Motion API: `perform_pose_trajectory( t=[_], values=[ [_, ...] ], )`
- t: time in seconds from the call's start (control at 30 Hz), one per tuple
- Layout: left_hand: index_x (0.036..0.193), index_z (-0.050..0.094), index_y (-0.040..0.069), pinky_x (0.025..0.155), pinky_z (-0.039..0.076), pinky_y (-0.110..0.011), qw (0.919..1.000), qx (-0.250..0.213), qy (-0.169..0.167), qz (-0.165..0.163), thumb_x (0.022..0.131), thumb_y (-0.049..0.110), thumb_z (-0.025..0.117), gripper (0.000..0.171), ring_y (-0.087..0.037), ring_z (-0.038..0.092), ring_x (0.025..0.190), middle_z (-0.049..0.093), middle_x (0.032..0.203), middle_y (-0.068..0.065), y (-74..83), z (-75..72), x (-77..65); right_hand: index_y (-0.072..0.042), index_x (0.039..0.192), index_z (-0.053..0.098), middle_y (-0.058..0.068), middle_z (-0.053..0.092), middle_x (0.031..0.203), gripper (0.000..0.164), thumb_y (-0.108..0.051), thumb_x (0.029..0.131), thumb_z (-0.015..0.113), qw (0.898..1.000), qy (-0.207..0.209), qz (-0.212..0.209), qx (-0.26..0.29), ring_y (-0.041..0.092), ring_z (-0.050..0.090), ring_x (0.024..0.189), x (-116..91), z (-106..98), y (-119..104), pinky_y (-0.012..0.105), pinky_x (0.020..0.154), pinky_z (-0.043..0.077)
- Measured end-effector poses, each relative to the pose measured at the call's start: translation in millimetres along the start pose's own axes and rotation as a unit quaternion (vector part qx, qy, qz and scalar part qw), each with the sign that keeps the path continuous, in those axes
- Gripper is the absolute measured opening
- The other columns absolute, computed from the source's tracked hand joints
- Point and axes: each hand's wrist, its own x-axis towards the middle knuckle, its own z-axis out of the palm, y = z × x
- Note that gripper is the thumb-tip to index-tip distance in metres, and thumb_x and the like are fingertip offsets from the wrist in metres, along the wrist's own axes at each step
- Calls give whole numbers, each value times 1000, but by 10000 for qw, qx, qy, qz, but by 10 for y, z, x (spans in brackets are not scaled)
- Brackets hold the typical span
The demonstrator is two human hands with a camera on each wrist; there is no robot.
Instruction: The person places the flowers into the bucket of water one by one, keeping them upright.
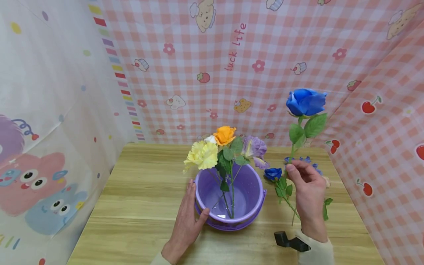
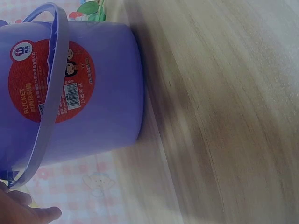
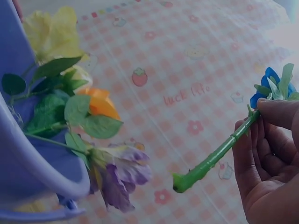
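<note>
A blue artificial rose (image 1: 306, 103) stands upright in my right hand (image 1: 309, 193), its green stem (image 3: 210, 161) pinched between thumb and fingers. In the right wrist view the cut stem end points toward the bucket. My left hand (image 1: 188, 217) rests with straight fingers along the left rim of the purple bucket (image 1: 198, 195). Inside the bucket lean a yellow flower (image 1: 202, 154), an orange rose (image 1: 225, 135), a purple flower (image 1: 254, 148) and a white bloom (image 1: 210, 139), which is partly hidden. The left wrist view shows the bucket's handle (image 2: 57, 70) and red label (image 2: 86, 70).
Right of the bucket, a smaller blue rose (image 1: 273, 173) and small blue blossoms (image 1: 311, 162) lie on the wooden table (image 1: 142, 206), partly behind my right hand. A black strap piece (image 1: 291, 241) sits by the right wrist. Patterned cloth (image 1: 185, 59) hangs around the table.
</note>
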Motion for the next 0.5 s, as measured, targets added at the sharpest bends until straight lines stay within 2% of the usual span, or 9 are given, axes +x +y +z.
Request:
perform_pose_trajectory(
  t=[0.2, 0.5],
  values=[
    [163, 23, 0, 127, 9, -27, 10000, 24, 26, 47, 108, 59, 37, 82, -48, 34, 147, 26, 167, -25, -3, 0, -1, 7, 99, 72, 4, 73, 83, 6, 5, 94, 72, 9982, -231, 153, -525, 11, 68, 74, -33, 155, 38, 22, 70, 59],
    [163, 24, 0, 127, 10, -27, 10000, 58, 20, 37, 108, 59, 38, 82, -47, 35, 148, 27, 166, -25, 2, -7, -4, 11, 104, 69, 1, 71, 88, 16, -2, 95, 73, 9903, -688, 320, -1160, 12, 66, 77, -112, 304, 143, 21, 71, 58]
  ],
)
